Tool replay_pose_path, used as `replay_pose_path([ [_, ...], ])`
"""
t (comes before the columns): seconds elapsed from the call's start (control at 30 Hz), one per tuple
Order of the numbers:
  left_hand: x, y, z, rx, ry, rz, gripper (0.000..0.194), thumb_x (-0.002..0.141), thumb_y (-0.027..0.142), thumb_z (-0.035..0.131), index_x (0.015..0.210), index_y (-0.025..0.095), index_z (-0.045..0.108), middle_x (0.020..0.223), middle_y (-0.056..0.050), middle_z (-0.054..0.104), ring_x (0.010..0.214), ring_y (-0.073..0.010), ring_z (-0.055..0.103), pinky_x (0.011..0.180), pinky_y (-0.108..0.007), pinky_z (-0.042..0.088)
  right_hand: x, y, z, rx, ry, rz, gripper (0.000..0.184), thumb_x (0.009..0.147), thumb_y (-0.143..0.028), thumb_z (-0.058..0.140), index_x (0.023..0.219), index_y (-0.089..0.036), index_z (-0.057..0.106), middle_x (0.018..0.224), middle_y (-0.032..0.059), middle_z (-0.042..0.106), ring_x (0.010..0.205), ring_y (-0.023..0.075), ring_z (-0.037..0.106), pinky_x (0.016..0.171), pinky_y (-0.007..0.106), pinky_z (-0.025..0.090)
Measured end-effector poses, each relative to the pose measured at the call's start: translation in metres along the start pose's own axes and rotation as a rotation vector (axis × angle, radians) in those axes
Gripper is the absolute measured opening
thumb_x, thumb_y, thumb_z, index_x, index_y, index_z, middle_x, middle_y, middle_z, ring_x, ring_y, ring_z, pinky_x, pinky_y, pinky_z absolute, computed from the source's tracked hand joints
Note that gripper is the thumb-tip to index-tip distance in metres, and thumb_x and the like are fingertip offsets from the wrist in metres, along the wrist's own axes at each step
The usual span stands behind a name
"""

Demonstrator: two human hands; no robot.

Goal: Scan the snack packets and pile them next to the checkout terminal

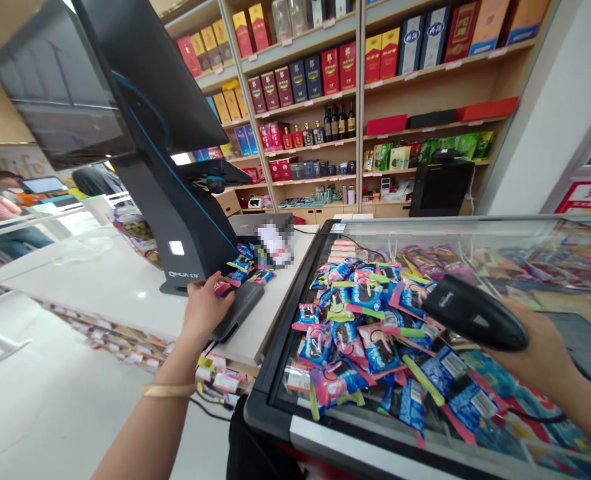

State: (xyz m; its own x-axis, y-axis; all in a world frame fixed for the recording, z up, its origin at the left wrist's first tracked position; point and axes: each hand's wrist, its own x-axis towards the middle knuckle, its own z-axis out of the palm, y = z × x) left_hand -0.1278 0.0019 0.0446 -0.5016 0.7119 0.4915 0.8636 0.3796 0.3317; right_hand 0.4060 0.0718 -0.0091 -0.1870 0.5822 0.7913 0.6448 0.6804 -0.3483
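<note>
A big pile of snack packs (368,290) sits on glass (405,230); a few packs (240,276) lie apart. The right hand (542,347) grips a scanner (475,317). The left hand (208,308) touches a pink pack (220,286), grip unclear.

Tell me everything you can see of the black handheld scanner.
The scanner is smooth, dark and plastic-looking, with a blunt head, faint pale lettering near it and a small pale mark farther back. The right hand grips it from below, top side up, head leftward over the wrapped packets. Its underside is mostly hidden; whether it touches any packet is unclear.
</note>
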Motion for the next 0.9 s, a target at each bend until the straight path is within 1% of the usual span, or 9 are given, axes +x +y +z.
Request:
replay_pose_path([
  [0.1, -0.009, 0.027, -0.010, -0.237, 0.144, 0.011, 0.037, 0.076, 0.039, 0.066, 0.107, 0.020, 0.066, 0.108, -0.012, 0.064, 0.115, -0.0322, 0.063, 0.100, -0.048, 0.054, 0.001, 0.002, 0.001, -0.002, 0.022, -0.022, 0.018, 0.087, -0.023, 0.058, 0.101, -0.029, 0.065, 0.090, 0.0060, 0.074, 0.082, 0.0284, 0.073, 0.078, 0.041, 0.058],
  [0.17, -0.014, 0.058, -0.012, -0.544, 0.162, 0.036, 0.035, 0.079, 0.043, 0.068, 0.106, 0.022, 0.061, 0.103, -0.007, 0.064, 0.096, -0.0242, 0.069, 0.090, -0.042, 0.060, 0.002, 0.005, 0.001, 0.002, 0.025, -0.035, 0.014, 0.088, -0.024, 0.060, 0.099, -0.029, 0.065, 0.088, 0.0057, 0.074, 0.081, 0.0272, 0.073, 0.077, 0.040, 0.058],
  [0.23, -0.018, 0.095, -0.007, -0.920, 0.079, 0.038, 0.041, 0.082, 0.048, 0.069, 0.112, 0.023, 0.055, 0.099, -0.002, 0.065, 0.077, -0.0167, 0.070, 0.077, -0.035, 0.062, 0.005, 0.009, 0.001, 0.020, 0.019, -0.078, 0.010, 0.086, -0.029, 0.064, 0.097, -0.028, 0.066, 0.083, 0.0046, 0.073, 0.076, 0.0258, 0.072, 0.072, 0.038, 0.058],
  [0.3, -0.021, 0.132, 0.004, -1.222, -0.030, 0.049, 0.047, 0.085, 0.051, 0.068, 0.122, 0.026, 0.052, 0.102, -0.002, 0.067, 0.073, -0.0145, 0.072, 0.076, -0.034, 0.062, 0.008, 0.011, 0.001, 0.037, 0.017, -0.137, 0.013, 0.084, -0.034, 0.066, 0.095, -0.027, 0.067, 0.078, 0.0034, 0.073, 0.071, 0.0245, 0.071, 0.066, 0.037, 0.058],
  [0.37, -0.024, 0.166, 0.019, -1.405, -0.145, 0.085, 0.048, 0.088, 0.052, 0.064, 0.128, 0.027, 0.053, 0.108, -0.004, 0.070, 0.077, -0.0153, 0.073, 0.078, -0.035, 0.063, 0.011, 0.012, 0.000, 0.046, 0.022, -0.173, 0.016, 0.082, -0.037, 0.067, 0.095, -0.027, 0.067, 0.077, 0.0031, 0.073, 0.068, 0.0238, 0.071, 0.062, 0.036, 0.058],
  [0.47, -0.030, 0.202, 0.038, -1.553, -0.286, 0.120, 0.047, 0.090, 0.048, 0.061, 0.132, 0.026, 0.058, 0.117, -0.008, 0.073, 0.097, -0.0212, 0.074, 0.088, -0.040, 0.063, 0.016, 0.009, -0.003, 0.041, 0.031, -0.171, 0.017, 0.083, -0.036, 0.067, 0.096, -0.026, 0.068, 0.077, 0.0038, 0.074, 0.066, 0.0237, 0.070, 0.061, 0.036, 0.058],
  [0.57, -0.041, 0.219, 0.050, -1.666, -0.371, 0.083, 0.050, 0.091, 0.046, 0.059, 0.134, 0.023, 0.059, 0.126, -0.011, 0.072, 0.111, -0.0256, 0.072, 0.098, -0.046, 0.060, 0.018, 0.005, -0.006, 0.042, 0.028, -0.181, 0.018, 0.085, -0.036, 0.066, 0.100, -0.026, 0.069, 0.077, 0.0038, 0.074, 0.067, 0.0238, 0.071, 0.061, 0.036, 0.058],
  [0.7, -0.058, 0.222, 0.053, -1.678, -0.441, 0.107, 0.056, 0.095, 0.052, 0.051, 0.141, 0.022, 0.056, 0.131, -0.013, 0.071, 0.116, -0.0289, 0.072, 0.103, -0.050, 0.057, 0.014, 0.001, -0.009, 0.084, -0.014, -0.144, 0.017, 0.085, -0.039, 0.065, 0.097, -0.029, 0.069, 0.080, 0.0045, 0.074, 0.070, 0.0250, 0.071, 0.064, 0.037, 0.059],
  [0.9, -0.072, 0.220, 0.059, -1.515, -0.328, 0.223, 0.057, 0.100, 0.054, 0.047, 0.147, 0.022, 0.054, 0.131, -0.012, 0.072, 0.129, -0.0292, 0.065, 0.113, -0.048, 0.050, 0.008, -0.013, -0.007, 0.112, -0.138, -0.132, 0.012, 0.083, -0.039, 0.066, 0.087, -0.029, 0.070, 0.077, 0.0047, 0.070, 0.070, 0.0237, 0.068, 0.066, 0.035, 0.055],
])
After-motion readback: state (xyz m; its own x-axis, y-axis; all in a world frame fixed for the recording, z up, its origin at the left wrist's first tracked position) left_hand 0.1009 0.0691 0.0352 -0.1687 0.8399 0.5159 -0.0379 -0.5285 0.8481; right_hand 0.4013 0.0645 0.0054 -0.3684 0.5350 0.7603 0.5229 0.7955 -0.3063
